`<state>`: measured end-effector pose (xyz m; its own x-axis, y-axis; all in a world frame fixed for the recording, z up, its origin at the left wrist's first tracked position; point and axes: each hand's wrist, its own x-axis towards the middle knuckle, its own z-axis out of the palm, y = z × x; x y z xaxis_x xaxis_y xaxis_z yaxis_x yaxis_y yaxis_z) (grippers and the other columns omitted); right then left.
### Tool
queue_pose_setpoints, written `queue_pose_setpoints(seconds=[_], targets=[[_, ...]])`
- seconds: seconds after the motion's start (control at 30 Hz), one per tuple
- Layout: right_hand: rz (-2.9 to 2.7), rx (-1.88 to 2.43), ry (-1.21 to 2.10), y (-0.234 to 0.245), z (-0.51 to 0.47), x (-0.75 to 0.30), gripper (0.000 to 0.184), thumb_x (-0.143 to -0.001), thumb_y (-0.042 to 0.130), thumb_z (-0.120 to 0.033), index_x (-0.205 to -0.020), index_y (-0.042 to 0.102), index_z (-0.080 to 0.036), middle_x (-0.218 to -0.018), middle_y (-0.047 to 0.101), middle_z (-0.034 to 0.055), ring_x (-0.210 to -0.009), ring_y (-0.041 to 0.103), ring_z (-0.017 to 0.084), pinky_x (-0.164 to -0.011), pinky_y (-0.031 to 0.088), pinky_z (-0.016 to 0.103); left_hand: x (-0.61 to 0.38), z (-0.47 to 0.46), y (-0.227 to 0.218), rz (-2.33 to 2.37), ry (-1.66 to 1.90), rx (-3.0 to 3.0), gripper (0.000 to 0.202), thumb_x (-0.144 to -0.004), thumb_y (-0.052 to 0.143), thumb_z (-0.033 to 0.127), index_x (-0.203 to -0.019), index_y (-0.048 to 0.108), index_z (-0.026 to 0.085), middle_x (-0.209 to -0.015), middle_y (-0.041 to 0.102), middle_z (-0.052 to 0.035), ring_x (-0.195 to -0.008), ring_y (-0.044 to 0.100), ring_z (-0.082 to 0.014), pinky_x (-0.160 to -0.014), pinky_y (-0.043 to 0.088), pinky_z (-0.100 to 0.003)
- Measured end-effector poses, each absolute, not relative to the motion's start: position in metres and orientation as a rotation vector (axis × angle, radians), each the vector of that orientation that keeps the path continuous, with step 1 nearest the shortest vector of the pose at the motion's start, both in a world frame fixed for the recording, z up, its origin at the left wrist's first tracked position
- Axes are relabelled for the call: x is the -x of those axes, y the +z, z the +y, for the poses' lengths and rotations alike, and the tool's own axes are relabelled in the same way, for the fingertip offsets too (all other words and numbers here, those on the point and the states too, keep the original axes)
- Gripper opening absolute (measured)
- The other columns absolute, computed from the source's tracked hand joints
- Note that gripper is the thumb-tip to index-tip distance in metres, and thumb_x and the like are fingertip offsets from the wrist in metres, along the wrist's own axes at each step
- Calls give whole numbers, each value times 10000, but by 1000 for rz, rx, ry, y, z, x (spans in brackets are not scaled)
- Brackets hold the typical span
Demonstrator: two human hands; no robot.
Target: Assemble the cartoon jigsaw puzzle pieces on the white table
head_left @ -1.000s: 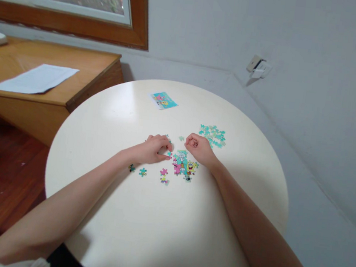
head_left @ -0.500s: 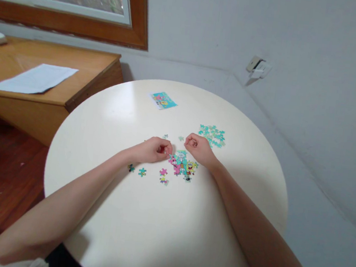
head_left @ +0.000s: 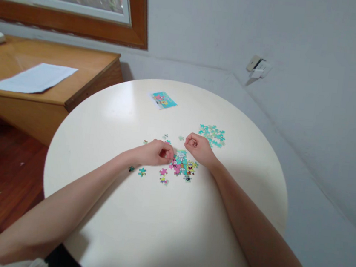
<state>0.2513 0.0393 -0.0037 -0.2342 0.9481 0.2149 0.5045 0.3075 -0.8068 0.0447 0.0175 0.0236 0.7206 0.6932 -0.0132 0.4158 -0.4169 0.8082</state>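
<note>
Near the table's middle lies a partly joined jigsaw puzzle (head_left: 181, 162) with pink, teal and yellow cartoon figures. My left hand (head_left: 155, 153) has its thumb and fingers pinched together at the puzzle's upper left edge, on a jigsaw piece mostly covered by the fingertips. My right hand (head_left: 199, 148) rests just above and right of the puzzle, fingers curled in, with nothing visible in them. A pale loose piece (head_left: 181, 138) lies close to its fingertips. Below my left hand are a teal piece (head_left: 142, 172) and a pink piece (head_left: 163, 171).
A heap of teal pieces (head_left: 212, 135) lies beyond my right hand. The picture card (head_left: 163, 100) is near the far edge of the round white table (head_left: 161, 226). A wooden desk (head_left: 92, 61) with a paper sheet (head_left: 36, 78) adjoins at left; a wall stands right.
My left hand has shifted slightly right and down, its fingertips now over the puzzle's left edge. A few loose pieces behind it have come into view. My right hand stays put.
</note>
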Motion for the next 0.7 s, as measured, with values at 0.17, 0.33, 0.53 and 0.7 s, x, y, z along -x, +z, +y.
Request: queue_pose_setpoints(seconds=[0.17, 0.33, 0.53, 0.7], targets=[[-1873, 1292, 779, -5, 40, -252, 29, -662, 512, -216, -656, 499, -192, -463, 355, -83, -443, 327, 76, -475, 256, 213, -47, 16, 24, 850, 414, -2077, 29, -662, 519, 154, -663, 543, 139, -559, 488, 46, -520, 411, -56, -489, 306, -168], [-1874, 1282, 788, -6, 40, -252, 24, -660, 509, -211, -655, 497, -191, -465, 356, -83, -444, 330, 75, -470, 252, 207, -48, 15, 26, 843, 406, -2083, 32, -644, 504, 128, -652, 531, 143, -553, 473, 51, -520, 406, -57, -497, 307, -170], [-1878, 1286, 768, -7, 41, -252, 23, -663, 509, -212, -658, 499, -192, -465, 352, -84, -447, 325, 75, -473, 253, 210, -49, 14, 27, 852, 405, -2084, 34, -635, 500, 124, -644, 522, 148, -549, 472, 53, -523, 402, -59, -513, 314, -174], [-1882, 1285, 769, -5, 40, -252, 21, -666, 502, -208, -654, 495, -193, -465, 343, -87, -444, 323, 75, -484, 258, 218, -50, 13, 28, 884, 403, -2144, 38, -630, 502, 119, -614, 513, 151, -528, 444, 61, -518, 391, -60, -522, 301, -181]])
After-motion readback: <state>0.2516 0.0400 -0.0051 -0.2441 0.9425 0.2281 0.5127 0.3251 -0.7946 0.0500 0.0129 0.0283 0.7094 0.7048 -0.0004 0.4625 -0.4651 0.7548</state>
